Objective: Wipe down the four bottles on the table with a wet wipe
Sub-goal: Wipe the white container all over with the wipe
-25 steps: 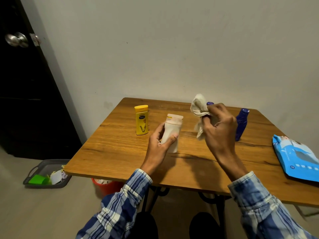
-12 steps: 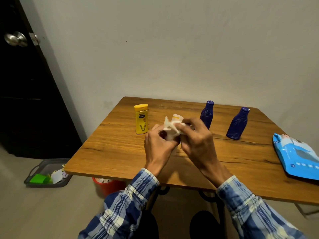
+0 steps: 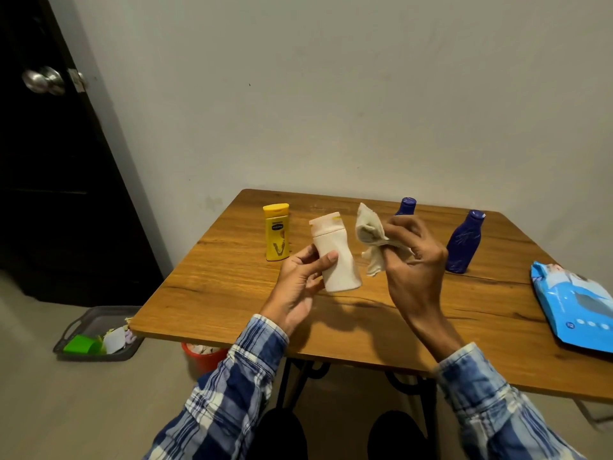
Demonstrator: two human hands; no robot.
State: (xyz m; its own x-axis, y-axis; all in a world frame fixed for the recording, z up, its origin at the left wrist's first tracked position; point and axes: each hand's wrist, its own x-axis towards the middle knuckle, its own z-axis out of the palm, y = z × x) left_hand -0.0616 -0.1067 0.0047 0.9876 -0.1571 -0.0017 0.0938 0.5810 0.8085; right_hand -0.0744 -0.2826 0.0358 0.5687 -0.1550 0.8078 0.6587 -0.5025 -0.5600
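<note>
My left hand [image 3: 300, 287] grips a cream bottle [image 3: 335, 257] by its lower body and holds it tilted above the wooden table [image 3: 232, 293]. Just right of it, my right hand [image 3: 414, 263] pinches a crumpled, soiled wet wipe [image 3: 370, 237], apart from the bottle. A yellow bottle [image 3: 276, 231] stands upright at the back left. Two dark blue bottles stand at the back: one [image 3: 405, 206] is mostly hidden behind my right hand, the other [image 3: 464, 242] is to its right.
A blue wet-wipe pack [image 3: 577, 307] lies at the table's right edge. On the floor to the left sits a grey tray [image 3: 96, 330] with scraps, and a red bin [image 3: 202, 355] stands under the table. A dark door [image 3: 49, 144] is at the left.
My right hand has pulled the wipe off the cream bottle's top and moved right. The bottle now shows whole in my left hand, tilted.
</note>
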